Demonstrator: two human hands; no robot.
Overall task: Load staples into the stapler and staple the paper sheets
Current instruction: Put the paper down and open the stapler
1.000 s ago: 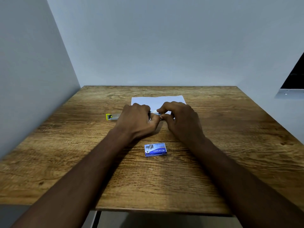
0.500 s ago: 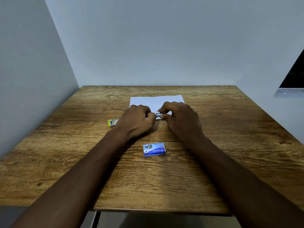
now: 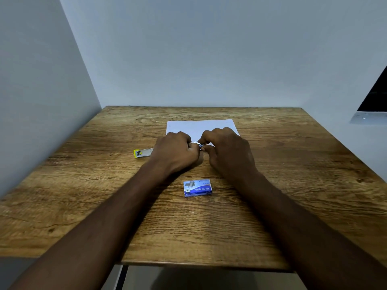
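A stapler [image 3: 142, 153] lies on the wooden table [image 3: 293, 164]. Only its yellow left end and a bit of metal body show. My left hand [image 3: 176, 151] is closed over the rest of it. My right hand [image 3: 228, 151] meets the left one, its fingertips pinching a small shiny metal part [image 3: 200, 144] at the stapler's right end. Whether that part is a strip of staples cannot be told. White paper sheets [image 3: 199, 127] lie flat just behind both hands, partly hidden by them. A blue staple box [image 3: 198, 188] rests closed on the table nearer to me.
Grey walls close in the table at the back and the left. The table's front edge [image 3: 188, 265] is close to me, and my two forearms stretch over it toward the middle. A dark opening [image 3: 374, 95] shows at the far right.
Both hands stay pressed together on the stapler. Its yellow end has shifted slightly toward me since the first frame. The box and the paper have not moved.
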